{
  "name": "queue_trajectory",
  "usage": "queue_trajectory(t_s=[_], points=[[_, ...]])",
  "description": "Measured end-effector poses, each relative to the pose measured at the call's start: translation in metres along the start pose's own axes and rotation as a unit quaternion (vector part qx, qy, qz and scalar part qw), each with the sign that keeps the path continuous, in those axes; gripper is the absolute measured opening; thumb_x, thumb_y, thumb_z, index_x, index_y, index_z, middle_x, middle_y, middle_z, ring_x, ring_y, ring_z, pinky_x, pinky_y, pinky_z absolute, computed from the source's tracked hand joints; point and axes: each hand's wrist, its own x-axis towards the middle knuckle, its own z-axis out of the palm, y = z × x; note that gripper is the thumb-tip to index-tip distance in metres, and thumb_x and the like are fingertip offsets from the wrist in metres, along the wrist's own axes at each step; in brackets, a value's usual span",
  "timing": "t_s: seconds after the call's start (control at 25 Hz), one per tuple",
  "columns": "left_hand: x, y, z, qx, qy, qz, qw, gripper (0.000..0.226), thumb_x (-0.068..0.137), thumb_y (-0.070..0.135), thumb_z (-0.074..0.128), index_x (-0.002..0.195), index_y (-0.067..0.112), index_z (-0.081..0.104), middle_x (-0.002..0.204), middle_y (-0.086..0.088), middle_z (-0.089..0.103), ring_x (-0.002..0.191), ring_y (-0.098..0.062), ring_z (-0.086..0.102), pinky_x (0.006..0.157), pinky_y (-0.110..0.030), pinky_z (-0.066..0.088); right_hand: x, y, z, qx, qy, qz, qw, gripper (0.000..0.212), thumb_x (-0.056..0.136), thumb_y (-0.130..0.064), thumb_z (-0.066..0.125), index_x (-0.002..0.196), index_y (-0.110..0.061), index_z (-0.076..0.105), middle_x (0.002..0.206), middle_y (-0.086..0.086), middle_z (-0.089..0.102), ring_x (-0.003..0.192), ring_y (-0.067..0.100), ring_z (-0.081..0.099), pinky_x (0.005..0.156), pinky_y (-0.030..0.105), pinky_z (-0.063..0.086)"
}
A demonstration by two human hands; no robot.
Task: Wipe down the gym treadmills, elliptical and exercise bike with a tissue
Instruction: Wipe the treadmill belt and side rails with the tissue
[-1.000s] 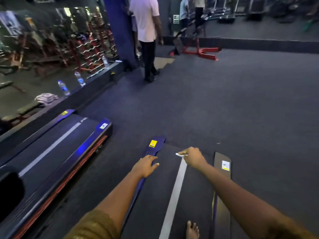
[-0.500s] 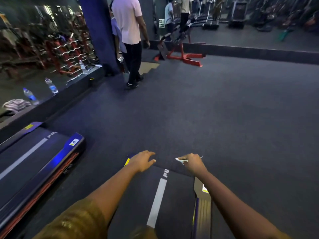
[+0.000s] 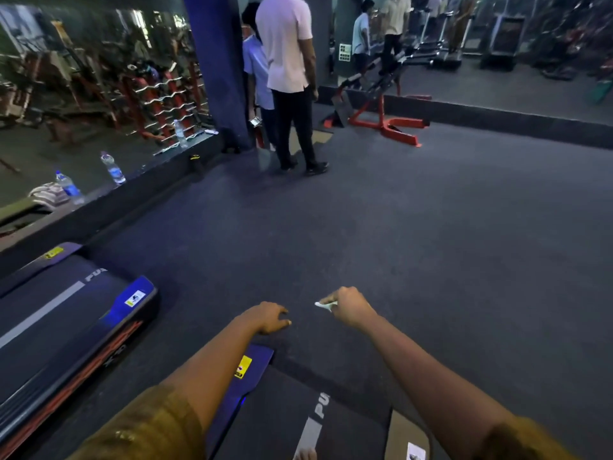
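Below me lies the rear end of a dark treadmill deck (image 3: 351,423) with a white centre stripe and a blue side rail carrying a yellow sticker. Both my arms reach forward past its end, above the grey floor. My right hand (image 3: 348,307) pinches a small white tissue (image 3: 323,305) that sticks out to the left of its fingers. My left hand (image 3: 270,317) hangs beside it with relaxed, loosely curled fingers and holds nothing. A second treadmill (image 3: 66,323) with a blue-lit side rail lies at the lower left.
Two people (image 3: 288,81) stand ahead by a blue pillar (image 3: 215,68). A mirrored wall with a low ledge (image 3: 109,200) holding water bottles (image 3: 112,169) and a folded cloth runs along the left. A red exercise frame (image 3: 384,117) stands further back on the grey floor.
The view has tilted up and forward, so the treadmill deck slid toward the bottom edge. Both hands moved from over the deck's end to over the floor beyond it, the tissue still pinched.
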Motion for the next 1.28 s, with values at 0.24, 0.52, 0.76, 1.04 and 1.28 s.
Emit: queue_trajectory(t_s=[0.24, 0.52, 0.76, 1.04, 1.28], points=[[0.067, -0.043, -0.052, -0.047, 0.054, -0.055, 0.996, 0.051, 0.100, 0.042, 0.041, 0.144, 0.016, 0.040, 0.149, -0.007, 0.040, 0.136, -0.025, 0.037, 0.109, -0.033, 0.031, 0.111, -0.021, -0.036, -0.035, -0.021, -0.061, 0.997, 0.041, 0.091, -0.003, 0.046, 0.124, -0.022, 0.061, 0.125, 0.008, 0.061, 0.106, 0.027, 0.060, 0.085, 0.027, 0.047], [0.132, -0.135, -0.014, -0.100, 0.121, -0.151, 0.976, 0.048, 0.100, 0.039, 0.041, 0.142, 0.017, 0.042, 0.148, -0.005, 0.042, 0.135, -0.022, 0.039, 0.110, -0.032, 0.030, 0.263, -0.060, 0.009, -0.114, -0.088, -0.229, 0.963, 0.036, 0.091, -0.006, 0.049, 0.122, -0.020, 0.063, 0.124, 0.003, 0.063, 0.108, 0.022, 0.059, 0.086, 0.028, 0.047], [0.212, -0.183, 0.050, -0.157, 0.192, -0.287, 0.925, 0.046, 0.100, 0.036, 0.042, 0.142, 0.016, 0.042, 0.147, -0.008, 0.043, 0.134, -0.022, 0.041, 0.109, -0.028, 0.029, 0.392, -0.031, 0.102, -0.137, -0.135, -0.372, 0.908, 0.039, 0.091, -0.004, 0.048, 0.124, -0.020, 0.061, 0.126, 0.006, 0.061, 0.112, 0.024, 0.058, 0.089, 0.026, 0.047], [0.245, -0.151, 0.104, -0.273, 0.156, -0.392, 0.864, 0.045, 0.099, 0.036, 0.046, 0.138, 0.015, 0.048, 0.144, -0.005, 0.048, 0.132, -0.021, 0.044, 0.106, -0.025, 0.032, 0.458, -0.002, 0.082, -0.137, -0.182, -0.446, 0.866, 0.039, 0.090, -0.005, 0.047, 0.120, -0.024, 0.063, 0.120, 0.008, 0.064, 0.106, 0.025, 0.061, 0.089, 0.033, 0.049], [0.237, -0.177, 0.093, -0.305, 0.172, -0.496, 0.794, 0.049, 0.098, 0.038, 0.047, 0.139, 0.011, 0.047, 0.141, -0.011, 0.050, 0.130, -0.025, 0.046, 0.105, -0.032, 0.036, 0.497, -0.084, 0.104, -0.143, -0.215, -0.568, 0.782, 0.041, 0.090, -0.003, 0.044, 0.120, -0.022, 0.064, 0.120, 0.008, 0.064, 0.106, 0.026, 0.059, 0.084, 0.026, 0.044]])
